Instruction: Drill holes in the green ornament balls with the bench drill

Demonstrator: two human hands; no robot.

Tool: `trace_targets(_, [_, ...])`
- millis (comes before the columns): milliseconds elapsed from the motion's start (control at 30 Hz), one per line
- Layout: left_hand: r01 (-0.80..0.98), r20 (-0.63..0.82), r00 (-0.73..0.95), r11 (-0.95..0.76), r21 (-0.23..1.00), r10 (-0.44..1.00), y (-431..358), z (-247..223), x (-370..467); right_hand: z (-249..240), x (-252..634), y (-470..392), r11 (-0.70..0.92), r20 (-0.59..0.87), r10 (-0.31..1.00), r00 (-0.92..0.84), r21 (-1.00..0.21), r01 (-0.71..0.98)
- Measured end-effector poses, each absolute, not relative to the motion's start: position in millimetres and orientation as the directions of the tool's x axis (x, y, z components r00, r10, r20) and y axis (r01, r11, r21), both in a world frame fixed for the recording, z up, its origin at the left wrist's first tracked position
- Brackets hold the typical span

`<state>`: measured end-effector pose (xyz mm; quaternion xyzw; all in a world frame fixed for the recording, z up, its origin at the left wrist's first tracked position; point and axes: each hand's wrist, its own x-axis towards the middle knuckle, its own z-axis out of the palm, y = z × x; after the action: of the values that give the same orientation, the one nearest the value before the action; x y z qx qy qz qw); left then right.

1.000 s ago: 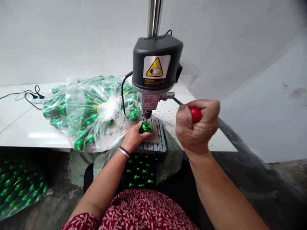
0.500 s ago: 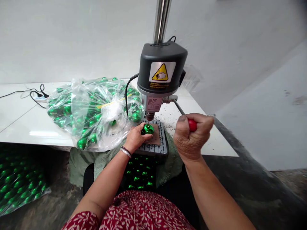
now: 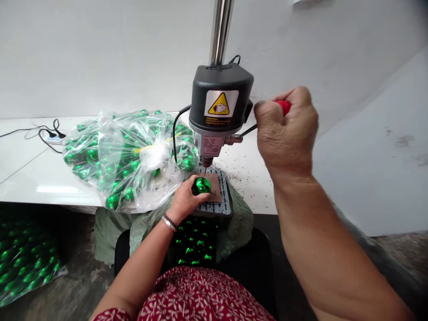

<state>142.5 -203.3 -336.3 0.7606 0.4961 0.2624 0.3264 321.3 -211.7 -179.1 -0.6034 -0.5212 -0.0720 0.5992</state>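
Observation:
A shiny green ball (image 3: 202, 185) is gripped by my left hand (image 3: 185, 196), thumb on the near side and fingers on the far side. It rests at a brown board (image 3: 214, 189) on the grey base (image 3: 224, 206) of a drill press (image 3: 222, 100). Just above the ball is the thin drill bit (image 3: 205, 171); whether they touch I cannot tell. My right hand (image 3: 289, 133) is wrapped round the red knob (image 3: 284, 107) of the press's feed lever (image 3: 248, 130), raised beside the motor housing.
A clear plastic bag (image 3: 110, 156) of green balls lies on the white table (image 3: 67, 189), left of the press. More green balls (image 3: 25, 258) sit in plastic at lower left, others (image 3: 195, 243) below the base. A power strip (image 3: 57, 139) and dark shavings (image 3: 245, 176) are on the table.
My right hand has swung the lever upward, with the red knob in its grip. The ball has come out slightly from under the bit, toward me and left, with my left hand.

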Motion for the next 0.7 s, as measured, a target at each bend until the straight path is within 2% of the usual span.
trace_targets(100, [0.575,-0.034,0.519,-0.320,0.753,0.854,-222.9,-321.7,116.3,-179.0,322.6,-210.4,0.280,0.705,0.543,0.457,-0.665,0.693])
trace_targets(200, [0.593,-0.109,0.533,-0.279,0.755,0.839,-235.1,-306.7,89.2,-182.2,320.6,-211.5,0.267,0.681,0.549,0.485,-0.692,0.670])
trace_targets(267, [0.620,-0.082,0.450,-0.245,0.746,0.889,-233.4,-299.2,75.6,-181.9,318.9,-211.9,0.255,0.673,0.553,0.492,-0.698,0.669])
trace_targets(333, [0.664,0.009,0.319,-0.230,0.711,0.948,-221.4,-296.4,66.6,-180.8,317.9,-211.8,0.242,0.663,0.557,0.500,-0.706,0.665])
trace_targets(433, [0.776,0.142,0.150,-0.206,0.596,0.978,-186.7,-303.9,60.9,-180.3,317.6,-211.4,0.257,0.664,0.551,0.506,-0.711,0.654])
trace_targets(467, [0.813,0.142,0.140,-0.196,0.549,0.980,-172.7,-309.3,60.9,-180.7,317.7,-211.4,0.271,0.672,0.544,0.502,-0.707,0.653])
trace_targets(567, [0.890,0.013,0.211,-0.197,0.412,0.977,-133.7,-329.4,64.8,-181.6,317.8,-211.7,0.273,0.673,0.542,0.504,-0.708,0.651])
trace_targets(633, [0.892,0.005,0.253,-0.235,0.386,0.967,-114.7,-341.2,69.1,-181.4,317.6,-212.3,0.240,0.644,0.564,0.518,-0.728,0.643])
trace_targets(700, [0.861,0.082,0.286,-0.294,0.416,0.955,-102.1,-348.3,73.3,-180.6,317.3,-212.8,0.212,0.619,0.580,0.529,-0.742,0.636])
